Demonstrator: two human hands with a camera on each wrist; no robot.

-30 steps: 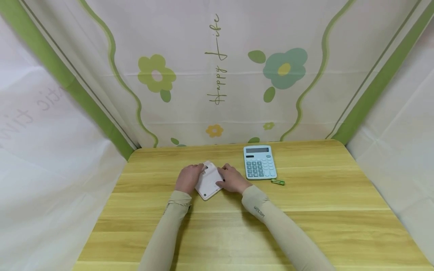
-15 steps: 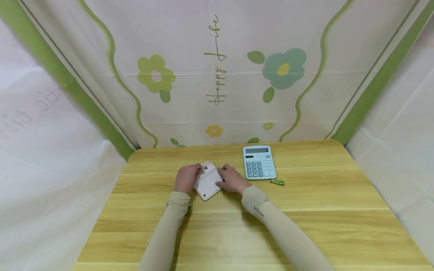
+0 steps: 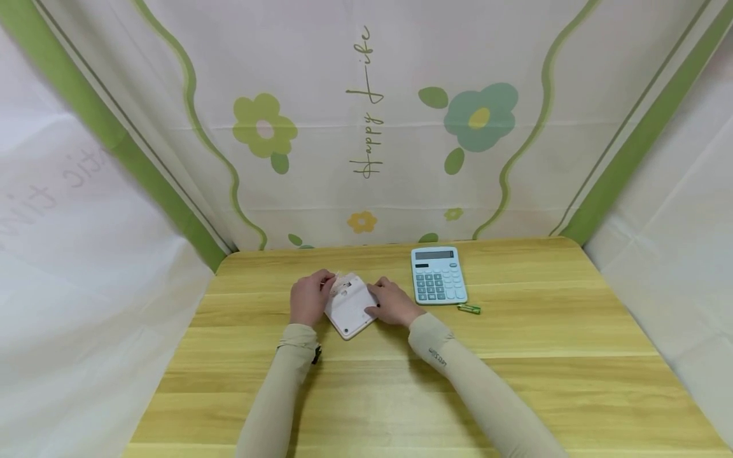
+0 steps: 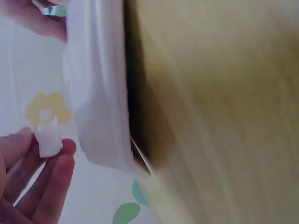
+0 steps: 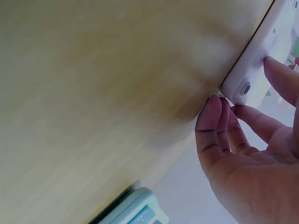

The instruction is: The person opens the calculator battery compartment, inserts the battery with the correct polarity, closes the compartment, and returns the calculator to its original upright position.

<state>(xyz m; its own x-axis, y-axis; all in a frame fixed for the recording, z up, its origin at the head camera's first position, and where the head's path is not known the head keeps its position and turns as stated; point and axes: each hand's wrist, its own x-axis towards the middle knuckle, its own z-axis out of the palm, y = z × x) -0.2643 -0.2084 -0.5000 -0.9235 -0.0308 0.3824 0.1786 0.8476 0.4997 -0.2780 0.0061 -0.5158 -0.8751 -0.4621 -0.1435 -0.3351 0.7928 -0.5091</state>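
Observation:
A pale pink calculator (image 3: 352, 313) lies face down on the table, a small battery slot (image 3: 347, 285) showing near its far corner. My left hand (image 3: 309, 298) is just off its left side. Between thumb and fingers it pinches a small white battery cover (image 4: 49, 141), seen in the left wrist view apart from the calculator body. On the right edge, my right hand (image 3: 396, 303) grips the calculator, thumb on its back and fingers along the side. Whether a battery sits inside the slot is too small to tell.
A light blue calculator (image 3: 439, 275) lies face up to the right of my right hand. Just below its lower right corner is a green battery (image 3: 469, 308). A printed curtain (image 3: 321, 184) hangs behind the wooden table (image 3: 515, 381).
My left hand has drawn back to the left from the calculator with the battery cover in its fingers, baring more of the slot. The right hand has stayed in place.

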